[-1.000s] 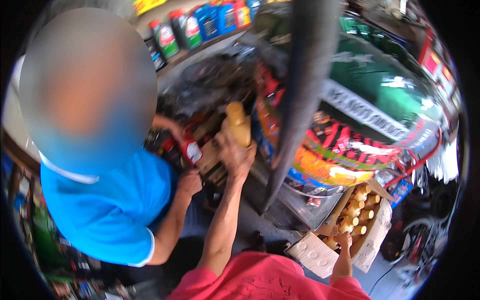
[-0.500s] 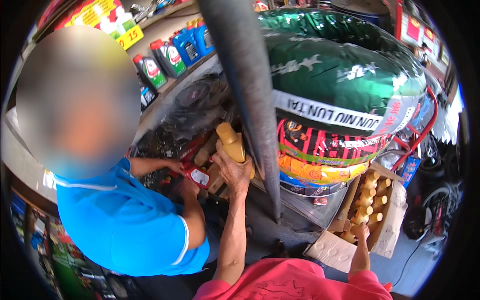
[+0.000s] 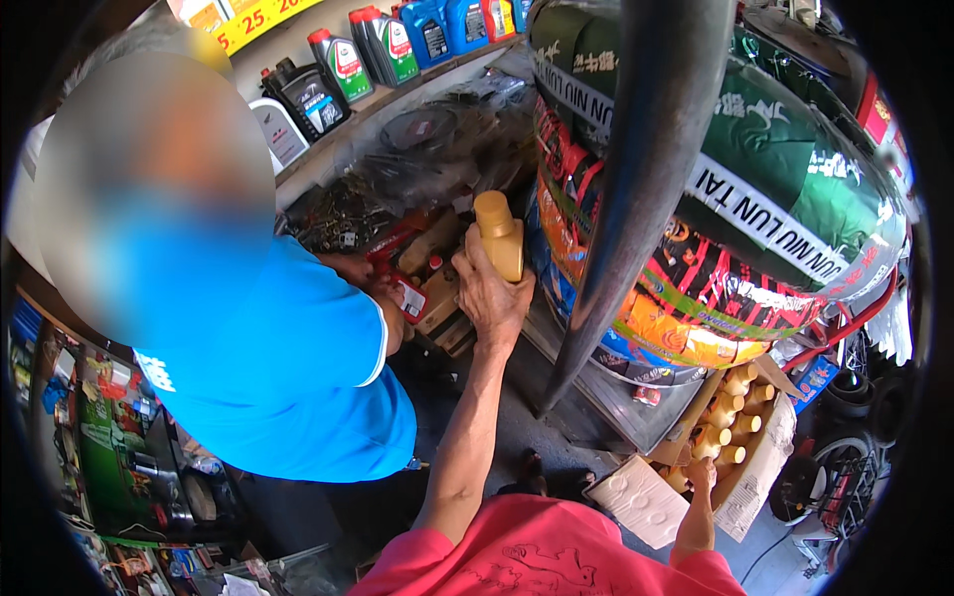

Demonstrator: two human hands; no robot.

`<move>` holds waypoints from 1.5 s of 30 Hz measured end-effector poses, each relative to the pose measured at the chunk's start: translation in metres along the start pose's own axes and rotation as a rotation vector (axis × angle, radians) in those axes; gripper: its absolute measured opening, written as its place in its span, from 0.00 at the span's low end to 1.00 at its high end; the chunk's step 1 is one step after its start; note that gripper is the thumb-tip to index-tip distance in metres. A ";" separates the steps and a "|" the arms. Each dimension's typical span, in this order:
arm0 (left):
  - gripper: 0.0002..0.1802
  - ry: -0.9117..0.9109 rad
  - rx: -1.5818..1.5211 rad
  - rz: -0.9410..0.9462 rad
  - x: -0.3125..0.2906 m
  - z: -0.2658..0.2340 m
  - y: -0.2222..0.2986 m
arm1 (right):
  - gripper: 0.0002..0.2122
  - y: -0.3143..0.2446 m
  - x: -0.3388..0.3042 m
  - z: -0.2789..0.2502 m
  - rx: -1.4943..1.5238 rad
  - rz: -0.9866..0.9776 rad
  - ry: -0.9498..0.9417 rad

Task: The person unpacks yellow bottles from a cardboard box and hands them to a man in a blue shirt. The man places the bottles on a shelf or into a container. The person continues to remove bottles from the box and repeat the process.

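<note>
My left hand (image 3: 494, 298) is wrapped round a gold plastic bottle (image 3: 502, 243) with a gold cap, held up in front of me. At the lower right, my right hand (image 3: 703, 472) reaches into an opened cardboard carton (image 3: 760, 477) packed with matching gold bottles (image 3: 723, 409). Its fingers are closed among the nearest bottles, and what they grip is hidden. To my left a person in a blue shirt (image 3: 288, 368) holds a red bottle (image 3: 405, 298) with a white label.
A thick metal pole (image 3: 636, 199) slants down in front of me. Behind it stands a stack of wrapped tyres (image 3: 755, 219) on a low platform (image 3: 626, 397). Oil jugs (image 3: 383, 45) line a shelf at the far left. Cardboard boxes (image 3: 437, 253) lie beyond the person.
The view has shifted right and down. My left hand, with the gold bottle, appears farther right and higher. My right hand stays at the carton. The person still holds the red bottle.
</note>
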State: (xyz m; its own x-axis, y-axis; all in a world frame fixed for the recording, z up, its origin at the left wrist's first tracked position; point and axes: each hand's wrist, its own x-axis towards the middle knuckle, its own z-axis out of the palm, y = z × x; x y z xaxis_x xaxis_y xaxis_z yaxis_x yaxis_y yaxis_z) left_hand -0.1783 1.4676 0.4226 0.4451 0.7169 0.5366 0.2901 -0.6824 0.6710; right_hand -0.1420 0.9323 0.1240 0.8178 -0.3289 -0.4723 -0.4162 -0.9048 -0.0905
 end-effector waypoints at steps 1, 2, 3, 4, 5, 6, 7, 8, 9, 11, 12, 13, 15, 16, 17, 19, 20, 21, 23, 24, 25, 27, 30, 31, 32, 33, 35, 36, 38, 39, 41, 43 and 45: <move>0.54 0.009 0.021 0.015 -0.001 0.001 -0.002 | 0.22 -0.005 -0.003 -0.003 0.020 0.030 -0.013; 0.54 0.016 0.027 0.023 0.000 0.001 -0.003 | 0.22 -0.010 -0.007 -0.006 0.040 0.060 -0.027; 0.54 0.021 0.031 0.030 -0.001 -0.001 -0.002 | 0.20 -0.013 -0.012 -0.008 0.038 0.047 -0.023; 0.54 0.026 0.035 0.034 -0.001 -0.002 -0.002 | 0.20 -0.017 -0.018 -0.012 0.044 0.043 -0.015; 0.54 0.028 0.045 0.041 -0.002 -0.003 -0.003 | 0.21 -0.023 -0.023 -0.016 0.049 0.039 -0.009; 0.54 0.028 0.046 0.049 -0.002 -0.003 -0.003 | 0.21 -0.025 -0.027 -0.020 0.056 0.041 0.004; 0.55 0.026 0.043 0.058 -0.001 -0.002 -0.003 | 0.21 -0.018 -0.022 -0.011 -0.008 -0.020 0.095; 0.55 0.024 0.040 0.066 -0.001 0.000 -0.001 | 0.21 -0.010 -0.015 -0.008 0.004 -0.003 0.071; 0.55 0.026 0.037 0.072 -0.002 -0.001 0.000 | 0.21 -0.009 -0.015 -0.010 0.014 0.006 0.042; 0.55 0.000 0.035 0.047 -0.001 -0.002 0.005 | 0.22 -0.005 -0.010 -0.002 -0.003 -0.003 0.072; 0.55 -0.009 0.039 0.031 -0.002 -0.003 0.005 | 0.23 -0.010 -0.013 -0.005 0.002 -0.002 0.077; 0.55 0.002 0.048 0.040 -0.002 -0.002 0.002 | 0.23 -0.014 -0.018 -0.007 0.007 -0.001 0.082; 0.55 0.001 0.053 0.031 -0.003 -0.002 0.001 | 0.26 -0.020 -0.029 -0.017 0.019 -0.004 0.057; 0.55 -0.001 0.054 0.026 -0.003 -0.002 0.001 | 0.25 -0.020 -0.028 -0.016 0.021 -0.005 0.062; 0.55 0.009 0.058 0.037 -0.003 -0.003 0.000 | 0.25 -0.018 -0.025 -0.014 0.022 -0.005 0.066; 0.55 0.026 0.063 0.061 -0.003 -0.001 0.000 | 0.22 -0.015 -0.023 -0.009 0.019 -0.005 0.111; 0.55 0.030 0.055 0.068 -0.002 0.000 0.000 | 0.21 -0.013 -0.019 -0.005 0.019 -0.012 0.118; 0.55 0.032 0.048 0.073 -0.003 0.000 -0.001 | 0.21 -0.007 -0.014 0.001 0.015 -0.018 0.124; 0.55 0.033 0.040 0.081 -0.003 0.001 -0.001 | 0.20 -0.002 -0.006 0.008 0.017 -0.025 0.133; 0.55 0.030 0.039 0.084 -0.004 0.001 -0.002 | 0.20 0.001 -0.004 0.010 0.021 -0.024 0.135; 0.55 0.027 0.036 0.088 -0.004 0.001 -0.003 | 0.19 0.003 -0.001 0.012 0.026 -0.022 0.137; 0.55 0.029 0.044 0.076 -0.004 0.001 -0.001 | 0.19 0.005 -0.001 0.014 0.015 -0.044 0.168; 0.56 0.038 0.054 0.072 -0.004 0.001 -0.002 | 0.19 0.000 -0.007 0.014 0.008 -0.053 0.212; 0.56 0.042 0.054 0.074 -0.005 0.001 -0.002 | 0.19 0.000 -0.008 0.013 0.007 -0.049 0.228; 0.56 0.044 0.061 0.071 -0.005 0.001 -0.001 | 0.20 0.001 -0.007 0.012 0.004 -0.046 0.211; 0.56 0.047 0.069 0.069 -0.004 0.001 -0.001 | 0.20 0.000 -0.006 0.011 0.002 -0.044 0.193; 0.56 0.065 0.081 0.083 -0.004 0.001 -0.001 | 0.20 0.001 -0.004 0.011 0.005 -0.041 0.166; 0.56 0.080 0.085 0.100 -0.004 0.001 -0.001 | 0.21 0.001 -0.004 0.010 0.010 -0.041 0.156; 0.56 0.092 0.087 0.110 -0.005 0.002 -0.003 | 0.21 0.000 -0.004 0.010 0.010 -0.038 0.151; 0.56 0.089 0.082 0.104 -0.005 0.003 -0.004 | 0.21 0.000 -0.004 0.011 0.008 -0.034 0.157; 0.56 0.086 0.092 0.101 -0.005 0.003 -0.004 | 0.21 0.000 -0.004 0.012 0.006 -0.026 0.170; 0.56 0.089 0.124 0.106 -0.005 0.002 -0.002 | 0.21 0.000 -0.004 0.013 0.009 -0.022 0.185; 0.56 0.077 0.126 0.101 -0.006 0.001 -0.002 | 0.21 -0.003 -0.008 0.009 0.007 0.002 0.162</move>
State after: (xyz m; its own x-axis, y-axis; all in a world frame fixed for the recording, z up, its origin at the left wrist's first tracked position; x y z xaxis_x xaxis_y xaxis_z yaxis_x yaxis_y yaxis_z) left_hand -0.1803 1.4650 0.4172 0.4129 0.6492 0.6387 0.3531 -0.7606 0.5449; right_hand -0.1509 0.9397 0.1203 0.8703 -0.3704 -0.3245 -0.4199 -0.9025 -0.0961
